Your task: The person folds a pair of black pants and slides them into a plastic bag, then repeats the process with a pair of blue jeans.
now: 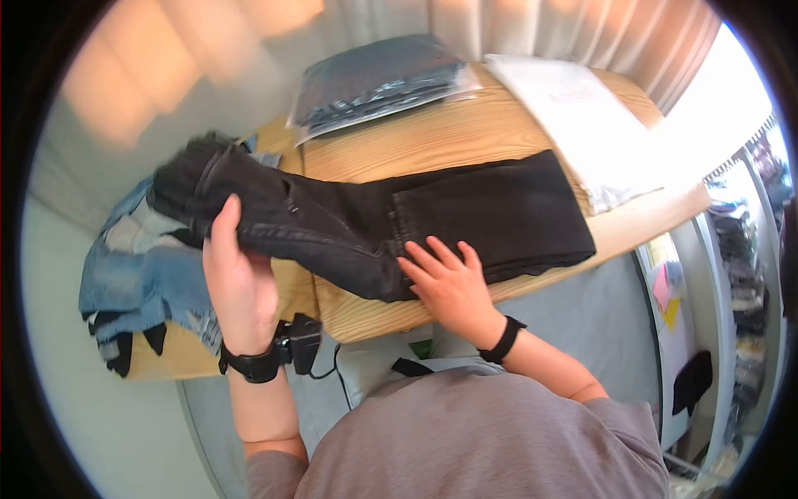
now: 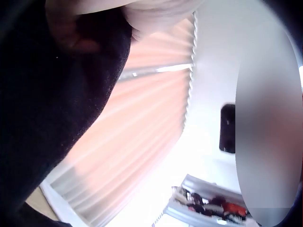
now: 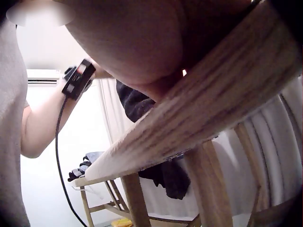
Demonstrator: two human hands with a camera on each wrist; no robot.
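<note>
Black jeans [image 1: 490, 212] lie folded on the wooden table, their left end raised off it. The left hand [image 1: 241, 287] grips that raised end, thumb on the near side, other fingers mostly hidden by the cloth. In the left wrist view, curled fingers of the left hand [image 2: 128, 14] hold the dark fabric [image 2: 57, 109]. Spread fingers of the right hand [image 1: 453, 291] rest on the near edge of the jeans at their middle. The right wrist view shows the right hand [image 3: 137, 42] close up above the table edge, its fingertips hidden.
Blue denim clothes [image 1: 145, 279] are heaped at the table's left. At the back stands a clear bag of dark folded clothing [image 1: 374, 83], with a white package [image 1: 573, 121] to its right. The wooden table [image 1: 366, 320] ends close to the person; shelves [image 1: 736, 291] stand at far right.
</note>
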